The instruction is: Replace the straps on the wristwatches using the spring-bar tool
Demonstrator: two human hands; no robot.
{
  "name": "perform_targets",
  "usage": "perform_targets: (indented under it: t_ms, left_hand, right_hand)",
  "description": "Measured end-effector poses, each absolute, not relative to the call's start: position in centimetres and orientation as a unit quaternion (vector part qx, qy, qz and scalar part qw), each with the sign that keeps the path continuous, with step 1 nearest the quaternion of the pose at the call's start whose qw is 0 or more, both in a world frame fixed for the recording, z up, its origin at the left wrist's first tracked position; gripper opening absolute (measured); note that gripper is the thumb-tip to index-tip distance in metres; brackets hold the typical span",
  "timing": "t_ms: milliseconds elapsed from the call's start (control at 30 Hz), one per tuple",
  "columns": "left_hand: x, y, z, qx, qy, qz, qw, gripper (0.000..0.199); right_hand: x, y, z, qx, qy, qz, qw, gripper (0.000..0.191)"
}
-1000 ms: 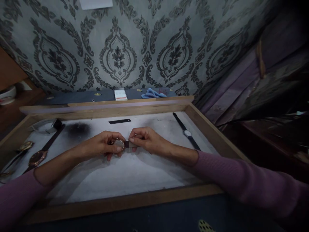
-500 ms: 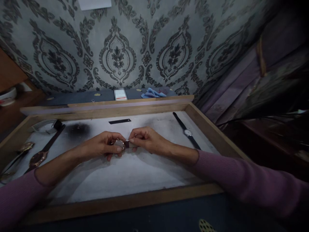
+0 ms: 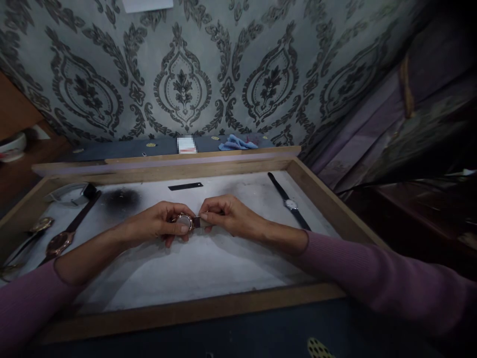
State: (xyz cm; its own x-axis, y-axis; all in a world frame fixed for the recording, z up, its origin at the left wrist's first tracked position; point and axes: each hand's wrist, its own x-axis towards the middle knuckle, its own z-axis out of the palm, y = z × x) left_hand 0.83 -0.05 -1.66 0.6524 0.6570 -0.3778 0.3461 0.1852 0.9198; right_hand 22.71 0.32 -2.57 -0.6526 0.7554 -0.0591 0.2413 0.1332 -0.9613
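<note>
Over the middle of a white-bottomed wooden tray point(image 3: 208, 303), my left hand point(image 3: 160, 223) grips the round case of a watch point(image 3: 184, 223), thumb across its face. My right hand point(image 3: 223, 215) pinches the short dark strap at the right side of that case between thumb and fingers. The strap's far end is hidden by the right fingers. Just behind the hands lies a flat black strip point(image 3: 185, 186). To the right rests a silver-cased watch with a black strap point(image 3: 291, 204).
At the tray's left are a brown-strapped watch point(image 3: 59, 243), a gold-coloured watch point(image 3: 41, 224) and a pale-banded watch point(image 3: 72, 194). Behind the back rim lie a blue cloth point(image 3: 237, 142) and a small white box point(image 3: 187, 144). A bowl point(image 3: 13, 148) stands far left.
</note>
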Motion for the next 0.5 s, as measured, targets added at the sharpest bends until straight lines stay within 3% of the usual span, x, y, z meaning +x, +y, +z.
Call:
perform_targets:
  t_ms: [500]
  left_hand:
    - [0.9, -0.08, -1.52, 0.611, 0.409, 0.13, 0.665, 0.034]
  right_hand:
    - [22.52, -0.02, -2.68, -0.367, -0.705, 0.552, 0.251, 0.013]
